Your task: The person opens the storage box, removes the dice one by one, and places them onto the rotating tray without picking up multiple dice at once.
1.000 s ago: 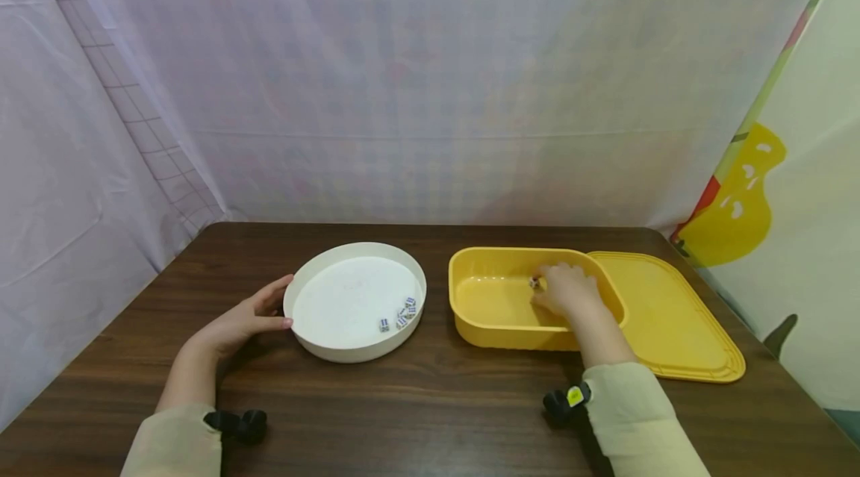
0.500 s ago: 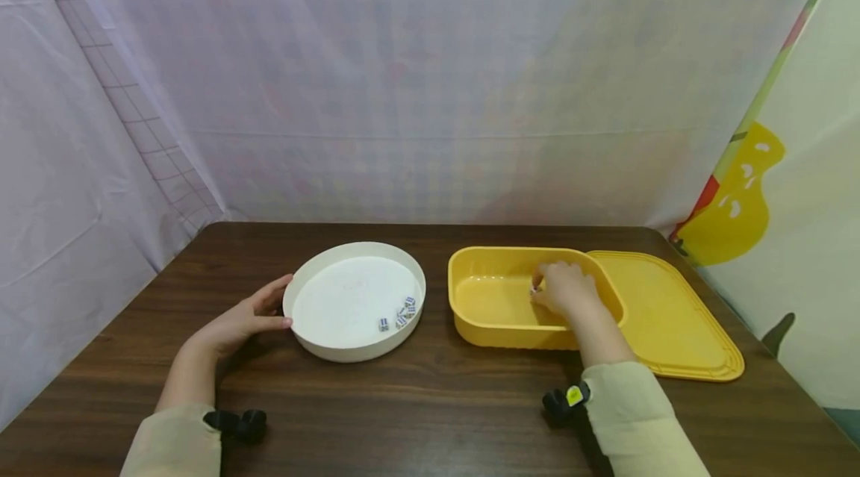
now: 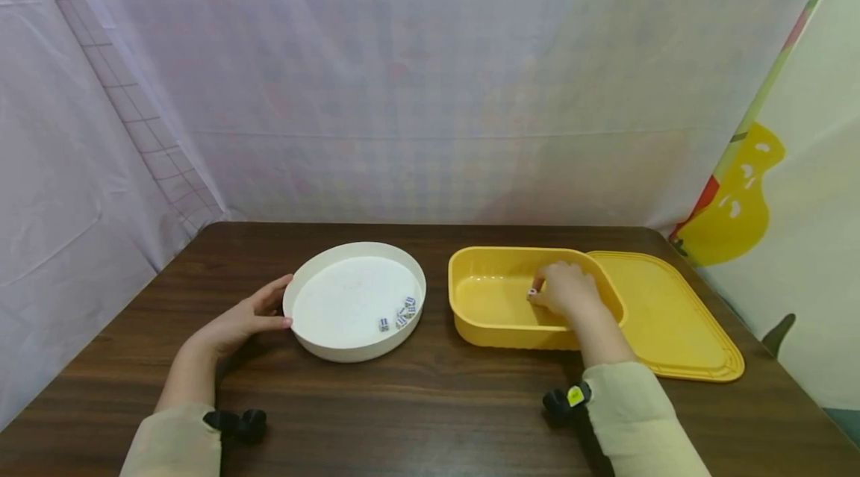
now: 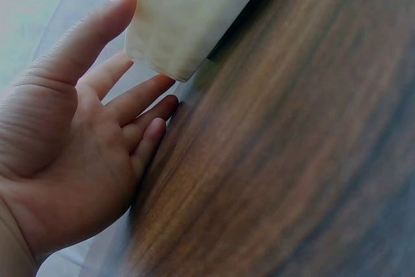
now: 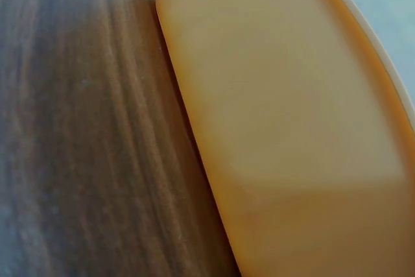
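Observation:
My left hand (image 3: 235,324) stands at the left side of a round white tray (image 3: 336,290). Its thumb and fingertips meet the tray's outer wall, and in the left wrist view the fingers (image 4: 139,98) are loosely spread with a bare palm. Several white dice with blue marks (image 3: 405,311) lie together inside the tray at its lower right. Reaching into a yellow rectangular box (image 3: 497,337), my right hand (image 3: 564,289) pinches a small white die (image 3: 531,294) with reddish marks between thumb and fingers. The box wall (image 5: 285,95) hides that hand in the right wrist view.
A yellow lid (image 3: 678,313) lies flat at the right, its left side partly behind the box. Everything stands on a dark wooden table (image 3: 403,417). A pale curtain (image 3: 430,89) hangs along the far edge.
My right thumb and fingers have closed on the die in the box and drawn it slightly toward me. The left hand and the tray keep their places.

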`<state>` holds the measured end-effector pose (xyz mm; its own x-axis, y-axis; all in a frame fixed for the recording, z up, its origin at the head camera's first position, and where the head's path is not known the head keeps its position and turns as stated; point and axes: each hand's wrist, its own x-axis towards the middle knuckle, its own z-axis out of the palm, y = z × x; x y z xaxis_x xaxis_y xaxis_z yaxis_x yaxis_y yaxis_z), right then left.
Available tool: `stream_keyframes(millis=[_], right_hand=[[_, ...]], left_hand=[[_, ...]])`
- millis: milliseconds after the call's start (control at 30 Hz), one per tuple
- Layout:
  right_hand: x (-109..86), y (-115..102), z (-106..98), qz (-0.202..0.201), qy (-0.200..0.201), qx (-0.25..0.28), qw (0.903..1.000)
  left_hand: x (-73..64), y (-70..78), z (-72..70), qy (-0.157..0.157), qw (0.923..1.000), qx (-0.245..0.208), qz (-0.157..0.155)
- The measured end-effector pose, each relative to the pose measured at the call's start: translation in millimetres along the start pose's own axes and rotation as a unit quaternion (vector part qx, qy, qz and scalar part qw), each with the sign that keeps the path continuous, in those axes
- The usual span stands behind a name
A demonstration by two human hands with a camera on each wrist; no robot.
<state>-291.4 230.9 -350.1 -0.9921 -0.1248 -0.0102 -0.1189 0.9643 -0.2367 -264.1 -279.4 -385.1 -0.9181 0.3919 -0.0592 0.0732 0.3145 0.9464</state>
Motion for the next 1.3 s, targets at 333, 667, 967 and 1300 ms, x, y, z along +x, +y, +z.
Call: stream_keyframes(millis=[333,667,967,1300], right_hand=[[-2.0,-4,-7,-0.020,0.025,-0.001,0.9995],[-5.8,-18,-15,-0.038,0.047,-0.014,0.9981],[-11.2,-36,-21,-0.069,0.086,-0.015,0.9938],[-21.3,-60,-29,-0.108,0.107,-0.001,0.9884]], left_hand=[[-0.2,0.6,0.4,0.001,1.0000,0.003,0.001],[0.3,-0.6,0.7,0.000,1.0000,-0.003,0.009],[-0.1,0.3,0.4,-0.001,1.0000,0.001,0.007],[-0.5,0.8,0.5,-0.002,1.0000,0.000,0.007]])
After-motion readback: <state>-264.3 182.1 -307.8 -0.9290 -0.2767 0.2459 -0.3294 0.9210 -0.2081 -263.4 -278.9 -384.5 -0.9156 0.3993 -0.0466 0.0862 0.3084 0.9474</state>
